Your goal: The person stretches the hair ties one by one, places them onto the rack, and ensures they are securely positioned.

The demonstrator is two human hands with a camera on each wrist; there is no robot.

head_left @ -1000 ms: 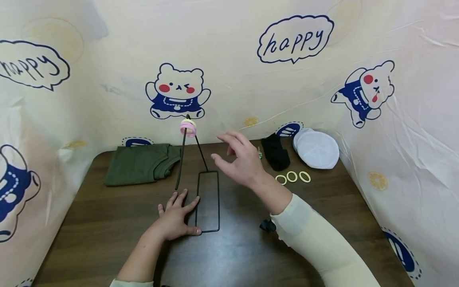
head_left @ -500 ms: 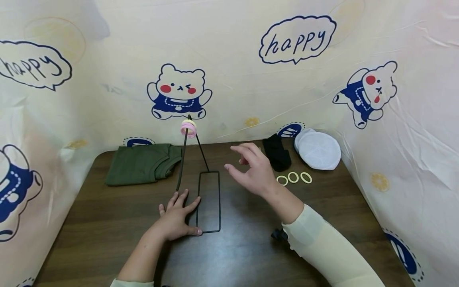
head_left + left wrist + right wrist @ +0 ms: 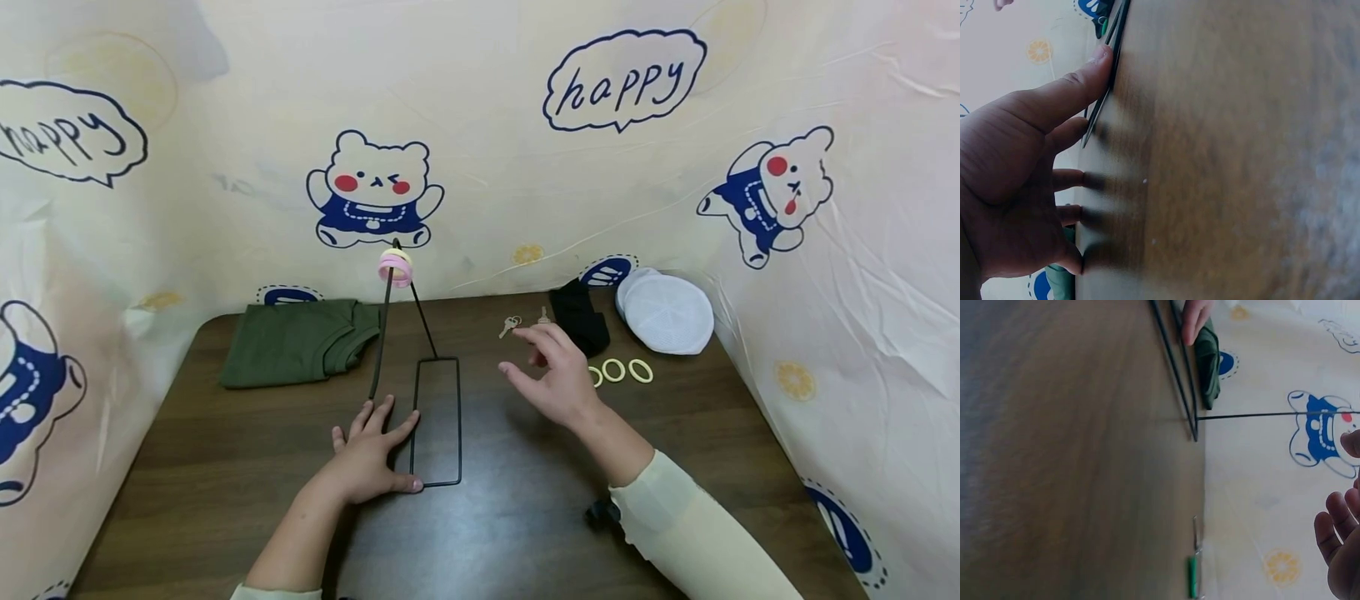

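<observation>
A black wire stand has a flat rectangular base on the table, a slanting upright and a long arm that reaches forward. Pink and pale yellow rings hang together near its top. My left hand lies with spread fingers at the base's left side, its thumb and index fingertip touching the wire; the left wrist view shows the thumb on the wire. To the right of the stand my right hand hovers with loosely bent fingers and nothing in them. Keys lie just beyond its fingertips, partly hidden.
A folded dark green shirt lies at the back left. At the back right are a black folded cloth, a white cap and pale yellow rings, one partly behind my right hand. A printed cloth backdrop surrounds the table.
My right hand has moved right and toward me, away from the stand, uncovering the keys. My left hand, the stand and its rings have stayed in place.
</observation>
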